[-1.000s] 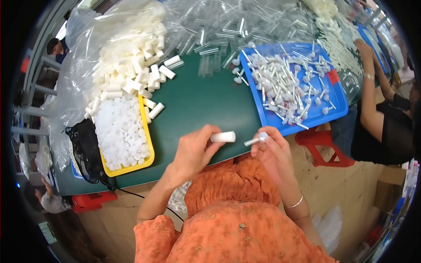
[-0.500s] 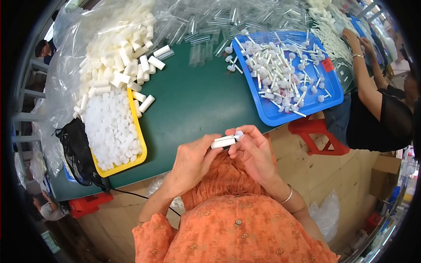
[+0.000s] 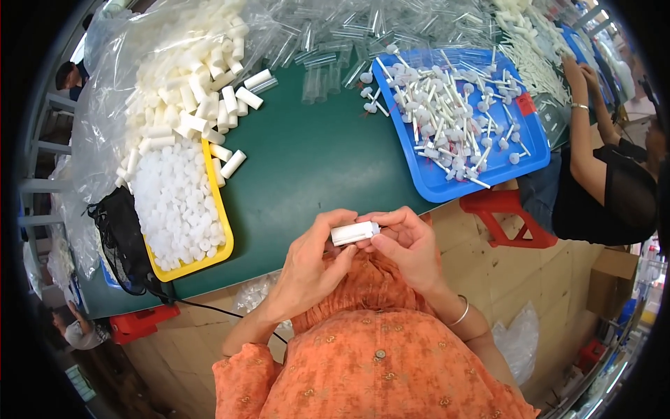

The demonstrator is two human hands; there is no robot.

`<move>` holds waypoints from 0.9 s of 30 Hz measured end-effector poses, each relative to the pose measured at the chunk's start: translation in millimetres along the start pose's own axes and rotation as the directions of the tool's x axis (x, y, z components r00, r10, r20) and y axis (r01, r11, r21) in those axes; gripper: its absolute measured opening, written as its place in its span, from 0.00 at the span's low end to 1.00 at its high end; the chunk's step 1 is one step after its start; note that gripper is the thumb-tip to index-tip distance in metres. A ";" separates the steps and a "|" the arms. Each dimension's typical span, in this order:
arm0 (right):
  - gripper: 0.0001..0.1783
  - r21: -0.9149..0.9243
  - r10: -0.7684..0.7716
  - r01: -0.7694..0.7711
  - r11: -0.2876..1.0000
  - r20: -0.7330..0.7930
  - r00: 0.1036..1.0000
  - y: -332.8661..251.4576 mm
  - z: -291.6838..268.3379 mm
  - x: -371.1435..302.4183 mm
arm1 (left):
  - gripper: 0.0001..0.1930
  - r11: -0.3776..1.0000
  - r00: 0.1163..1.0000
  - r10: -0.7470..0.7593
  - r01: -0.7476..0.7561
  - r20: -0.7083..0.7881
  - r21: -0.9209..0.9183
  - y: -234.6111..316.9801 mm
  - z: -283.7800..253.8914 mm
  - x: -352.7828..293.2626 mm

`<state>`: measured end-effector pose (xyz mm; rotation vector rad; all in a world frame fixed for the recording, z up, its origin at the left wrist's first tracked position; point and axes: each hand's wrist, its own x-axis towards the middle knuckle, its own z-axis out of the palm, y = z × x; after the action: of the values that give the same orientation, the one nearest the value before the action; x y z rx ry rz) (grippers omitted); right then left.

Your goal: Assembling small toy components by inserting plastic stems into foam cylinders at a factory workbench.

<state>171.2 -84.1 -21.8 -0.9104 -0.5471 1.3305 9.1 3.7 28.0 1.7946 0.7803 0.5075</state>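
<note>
Near the table's front edge, my left hand (image 3: 310, 258) grips a white foam cylinder (image 3: 349, 234) between thumb and fingers. A lengthwise slit or groove runs along the cylinder. At its right end sits a translucent plastic cap (image 3: 375, 228), pinched by my right hand (image 3: 412, 251); the cap's stem is not clearly visible. Ahead to the right, a blue tray (image 3: 436, 188) holds many white stems with translucent caps (image 3: 453, 119). On the left, a yellow tray (image 3: 225, 230) is filled with loose translucent caps (image 3: 174, 202).
More foam cylinders (image 3: 188, 98) spill from a clear plastic bag (image 3: 105, 91) at the far left. Clear tubes (image 3: 363, 28) are heaped along the back of the green table (image 3: 314, 153). A black mesh bag (image 3: 122, 230) lies left. A co-worker (image 3: 593, 160) sits at the right.
The capped stem stood partly apart from the cylinder's upper side; now the cap sits against the cylinder's right end. My left thumb has moved down, away from the cylinder's lower side.
</note>
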 end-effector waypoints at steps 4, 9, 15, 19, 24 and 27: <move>0.12 0.012 -0.030 0.030 0.999 0.034 0.999 2.2 3.4 1.8 | 0.14 0.954 0.991 -0.128 0.130 0.025 -0.269 -7.6 -1.3 2.0; 0.13 -0.849 -0.394 0.519 0.101 0.445 0.804 -30.0 10.5 14.2 | 0.13 0.953 0.982 -0.186 0.188 0.033 -0.239 -8.6 -7.3 7.3; 0.12 -0.820 -0.423 0.570 0.052 0.499 0.756 -24.7 7.6 24.2 | 0.08 0.997 0.993 0.044 -0.051 0.113 0.060 -8.4 -57.4 76.9; 0.09 -0.842 -0.357 0.533 0.079 0.476 0.804 -6.6 10.2 14.9 | 0.10 0.766 0.917 0.293 -0.054 -0.272 0.641 -23.4 -71.0 176.6; 0.11 -0.851 -0.367 0.506 0.144 0.429 0.826 -7.7 7.8 -0.7 | 0.13 0.484 0.903 0.405 -0.078 -0.144 0.872 -61.6 -79.4 211.6; 0.11 -0.852 -0.410 0.463 0.244 0.342 0.846 -23.9 -1.5 -6.6 | 0.15 0.613 0.937 0.302 -0.051 -0.174 0.789 -28.4 -70.0 183.5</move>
<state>184.9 -90.5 -2.2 -1.4740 -1.5800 0.3898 82.5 187.9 20.5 2.6792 1.1490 0.6320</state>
